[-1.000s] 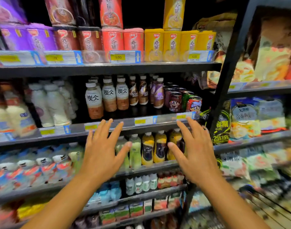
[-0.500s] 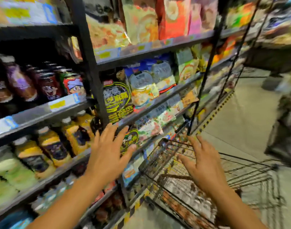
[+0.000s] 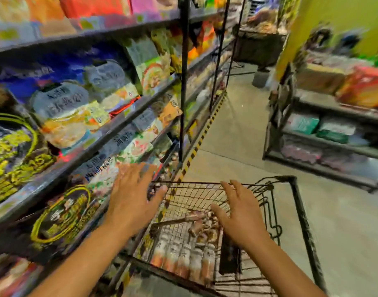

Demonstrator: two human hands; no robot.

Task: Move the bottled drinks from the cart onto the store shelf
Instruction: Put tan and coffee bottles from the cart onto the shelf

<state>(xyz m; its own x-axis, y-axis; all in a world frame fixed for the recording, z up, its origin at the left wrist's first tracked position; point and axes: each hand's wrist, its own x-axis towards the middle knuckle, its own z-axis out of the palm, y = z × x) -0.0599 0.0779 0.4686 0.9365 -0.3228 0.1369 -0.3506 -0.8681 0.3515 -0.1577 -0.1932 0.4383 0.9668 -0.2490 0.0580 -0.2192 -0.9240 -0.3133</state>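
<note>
A black wire cart [image 3: 299, 213] stands in the aisle at the lower centre. Several bottled drinks [image 3: 183, 256] with white caps and orange-brown labels lie in a row in its basket, with smaller brownish bottles [image 3: 202, 221] behind them. My left hand [image 3: 132, 202] hovers with fingers spread over the cart's left rim, holding nothing. Above the basket, over the bottles, my right hand [image 3: 242, 213] is also spread and empty. The store shelf [image 3: 128, 116] runs along the left, filled here with snack bags; the drinks section is out of view.
Snack bags [image 3: 63, 112] crowd the left shelves. A yellow-black striped strip [image 3: 203, 133] marks the shelf foot. Another low shelf unit [image 3: 325, 144] with boxes stands at the right. Grey floor [image 3: 237, 125] runs between them down the aisle.
The view has swung right and down from the drinks shelf to the cart. Both hands, still spread and empty, have moved from in front of the shelf to over the cart basket.
</note>
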